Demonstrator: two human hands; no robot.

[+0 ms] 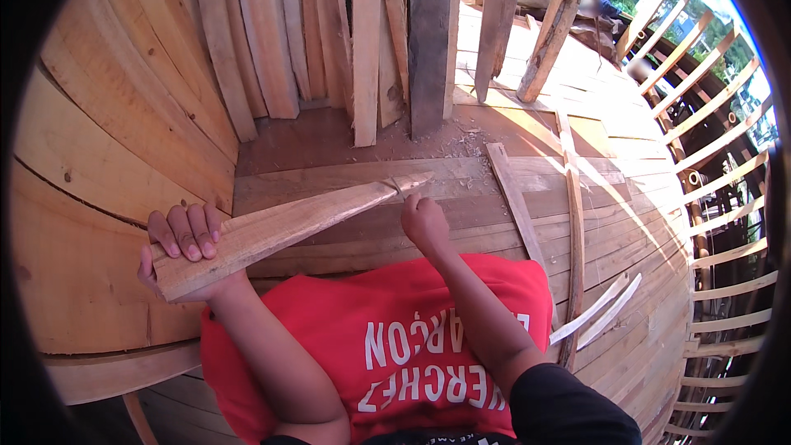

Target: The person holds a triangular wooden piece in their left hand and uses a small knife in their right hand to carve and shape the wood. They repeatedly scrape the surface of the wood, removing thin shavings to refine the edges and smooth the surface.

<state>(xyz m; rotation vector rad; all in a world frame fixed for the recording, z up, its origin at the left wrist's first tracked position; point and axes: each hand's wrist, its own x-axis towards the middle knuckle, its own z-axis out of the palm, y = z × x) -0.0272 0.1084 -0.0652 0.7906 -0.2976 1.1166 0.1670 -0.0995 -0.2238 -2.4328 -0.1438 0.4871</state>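
Observation:
A long wooden board (280, 227), wide at the left and tapering to a point at the right, lies slantwise in front of me. My left hand (185, 239) is closed around its wide end, fingers over the top edge. Close to the narrow tip, my right hand (424, 221) is closed with a thin stick-like thing (397, 187) poking out of it. That thing lies across the board near the point; its kind is too small to tell. Red cloth (305, 317) with white lettering covers my lap below the board.
Curved plank walling (124, 165) rises on the left. Upright timbers (367, 49) and a dark post (430, 41) stand ahead. Loose strips (574, 222) and pale curved offcuts (610, 313) lie on the plank floor (634, 280), with shavings (465, 144) near the post. Open ribs (729, 288) line the right.

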